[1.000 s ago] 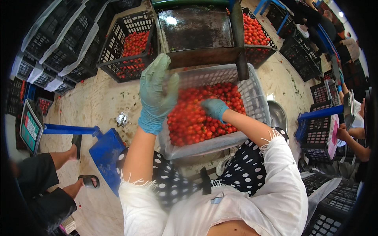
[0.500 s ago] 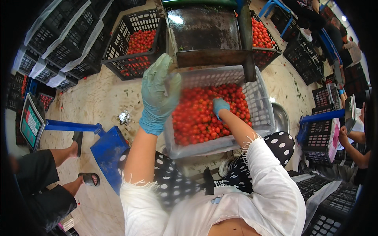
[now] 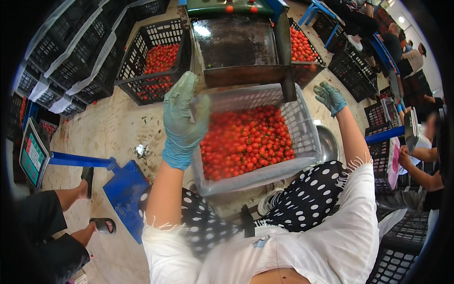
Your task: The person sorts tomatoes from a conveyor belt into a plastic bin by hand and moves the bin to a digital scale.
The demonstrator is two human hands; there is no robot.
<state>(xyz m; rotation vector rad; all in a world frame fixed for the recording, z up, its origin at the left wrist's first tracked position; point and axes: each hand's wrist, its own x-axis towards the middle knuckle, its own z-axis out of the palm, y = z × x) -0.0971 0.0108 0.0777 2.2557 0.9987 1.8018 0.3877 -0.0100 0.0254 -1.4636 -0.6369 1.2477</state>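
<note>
Grip of the left hand [image 3: 182, 122] is released, fingers extended near the lined crate [image 3: 306, 128], while whether the right hand [image 3: 332, 99], half-curled beyond the crate's right side, holds anything cannot be told, and light contact should best protect the red tomatoes [image 3: 257, 137] inside.

Small red tomatoes [image 3: 257, 137] loose in a pale, slotted crate [image 3: 301, 124]
Round to slightly oval and glossy, they lie heaped in one uneven layer-deep-or-more mass below the rim, blurred toward nine o'clock; slotted wall shows bare at twelve and three o'clock. The rectangular crate stands open-topped near mid-view, its long sides slanting up toward between two and three o'clock, translucent sheeting [image 3: 260, 174] along its six o'clock side.
</note>
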